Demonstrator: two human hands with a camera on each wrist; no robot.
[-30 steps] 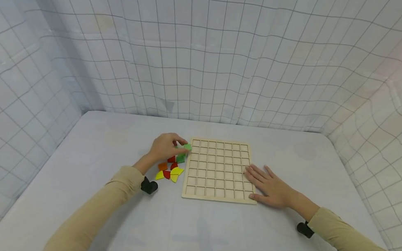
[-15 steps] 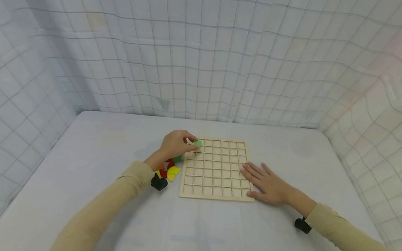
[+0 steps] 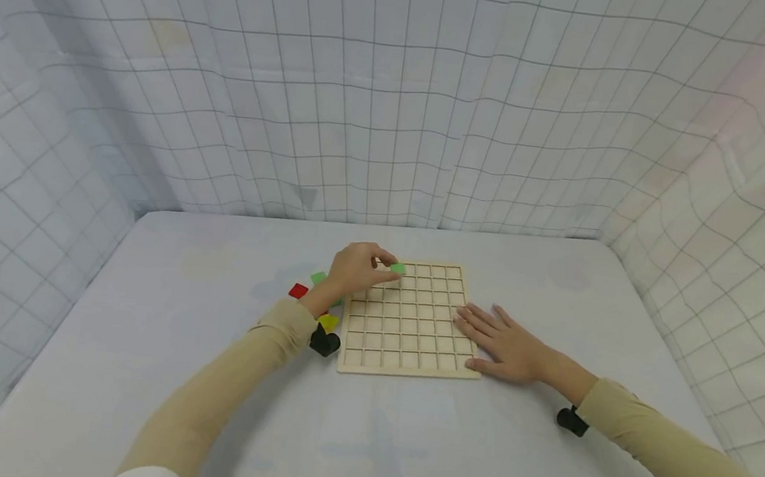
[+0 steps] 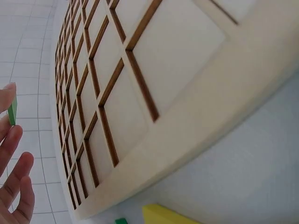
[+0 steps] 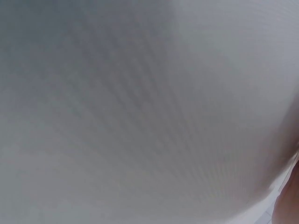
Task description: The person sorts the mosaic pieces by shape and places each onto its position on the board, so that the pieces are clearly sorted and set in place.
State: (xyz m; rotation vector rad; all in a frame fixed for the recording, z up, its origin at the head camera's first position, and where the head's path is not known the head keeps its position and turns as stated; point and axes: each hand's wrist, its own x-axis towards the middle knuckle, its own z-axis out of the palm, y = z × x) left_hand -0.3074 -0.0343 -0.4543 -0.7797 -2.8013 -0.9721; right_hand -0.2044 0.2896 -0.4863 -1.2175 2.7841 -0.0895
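Note:
My left hand (image 3: 355, 268) pinches a light green square tile (image 3: 398, 269) between thumb and fingers, above the far rows of a wooden grid board (image 3: 407, 370). In the left wrist view the same green tile (image 4: 13, 111) shows edge-on at the fingertips, apart from the board's dividers. My right hand (image 3: 507, 349) lies flat, fingers spread and straight, its fingertips on the board's right edge. The right wrist view catches only a sliver of that hand (image 5: 287, 205).
Left of the board lie loose pieces, partly hidden by my left arm: a red tile (image 3: 298, 290), a light green tile (image 3: 319, 278) and a yellow piece (image 3: 328, 322). A white cloth-covered table (image 3: 360, 433) carries everything; gridded curtains (image 3: 398, 99) enclose its back and sides.
My left hand has carried the green tile rightward from the board's left edge to over its far rows. My right hand stays at the board's right edge. The head view has shifted slightly.

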